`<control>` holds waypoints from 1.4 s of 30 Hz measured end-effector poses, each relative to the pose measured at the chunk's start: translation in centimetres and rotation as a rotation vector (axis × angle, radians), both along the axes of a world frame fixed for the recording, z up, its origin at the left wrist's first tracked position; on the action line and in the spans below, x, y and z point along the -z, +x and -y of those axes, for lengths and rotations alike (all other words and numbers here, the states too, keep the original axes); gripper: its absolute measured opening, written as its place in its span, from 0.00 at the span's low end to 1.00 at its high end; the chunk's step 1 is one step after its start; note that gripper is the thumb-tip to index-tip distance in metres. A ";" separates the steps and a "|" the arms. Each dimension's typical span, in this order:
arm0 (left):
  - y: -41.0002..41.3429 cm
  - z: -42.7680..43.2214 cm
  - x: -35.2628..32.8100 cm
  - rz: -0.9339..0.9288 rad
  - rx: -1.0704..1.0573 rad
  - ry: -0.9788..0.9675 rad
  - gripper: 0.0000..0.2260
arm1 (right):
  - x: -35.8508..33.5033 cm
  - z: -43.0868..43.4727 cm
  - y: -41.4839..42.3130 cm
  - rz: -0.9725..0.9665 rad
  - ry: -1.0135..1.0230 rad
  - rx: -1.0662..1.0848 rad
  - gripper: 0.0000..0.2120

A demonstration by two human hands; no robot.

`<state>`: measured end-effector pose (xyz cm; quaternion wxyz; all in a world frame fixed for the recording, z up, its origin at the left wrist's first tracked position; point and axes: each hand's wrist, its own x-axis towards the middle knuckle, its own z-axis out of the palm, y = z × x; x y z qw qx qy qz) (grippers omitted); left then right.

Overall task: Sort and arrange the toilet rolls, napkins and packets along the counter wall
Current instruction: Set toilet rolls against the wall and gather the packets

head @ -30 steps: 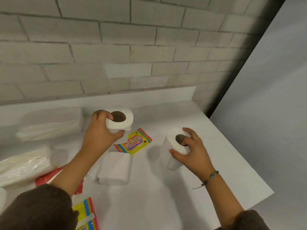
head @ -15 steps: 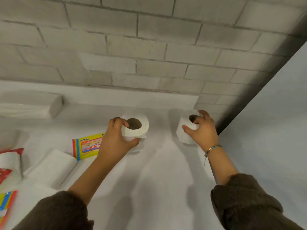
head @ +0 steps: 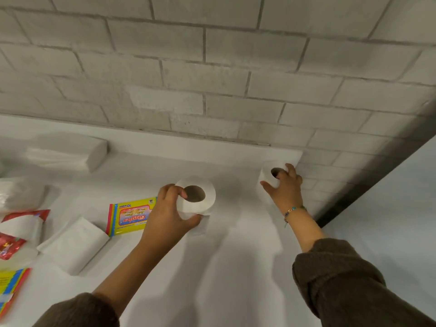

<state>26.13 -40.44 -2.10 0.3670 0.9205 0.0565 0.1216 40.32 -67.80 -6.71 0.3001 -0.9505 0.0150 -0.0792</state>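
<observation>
My left hand (head: 168, 220) grips a white toilet roll (head: 200, 199) held upright just above the white counter (head: 236, 267), a loose sheet hanging below it. My right hand (head: 286, 188) holds a second toilet roll (head: 267, 175) at the counter's far right corner, close to the low white upstand by the brick wall, a finger in its core. A yellow wipes packet (head: 131, 215) lies left of my left hand. A folded white napkin stack (head: 73, 244) lies in front of the packet.
A wrapped napkin pack (head: 68, 152) lies against the wall at the left. Red-and-white packets (head: 21, 230) and another yellow packet (head: 10, 286) sit at the left edge. The counter ends at the right beside a dark gap and grey panel (head: 389, 220).
Both hands carried their rolls away from me toward the wall. The right roll has reached the far right corner; the left roll has moved right, past the yellow packet.
</observation>
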 end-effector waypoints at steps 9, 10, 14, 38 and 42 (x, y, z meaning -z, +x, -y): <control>5.6 4.0 0.8 -0.024 0.045 -0.109 0.25 | -1.4 1.0 -1.2 -0.002 0.127 0.025 0.26; 6.6 4.5 0.9 -0.040 0.059 -0.112 0.25 | -1.7 1.3 -1.9 0.010 0.127 0.051 0.25; 10.6 6.6 1.5 -0.078 0.098 -0.100 0.26 | -2.2 2.3 -4.9 0.050 0.093 0.122 0.24; 2.5 -7.3 -0.5 0.090 -0.026 -0.030 0.15 | -3.2 -8.6 -11.4 0.071 0.061 -0.168 0.19; -1.3 -13.8 -1.1 0.080 -0.170 -0.023 0.13 | -3.3 -14.4 -11.9 0.074 0.069 -0.270 0.18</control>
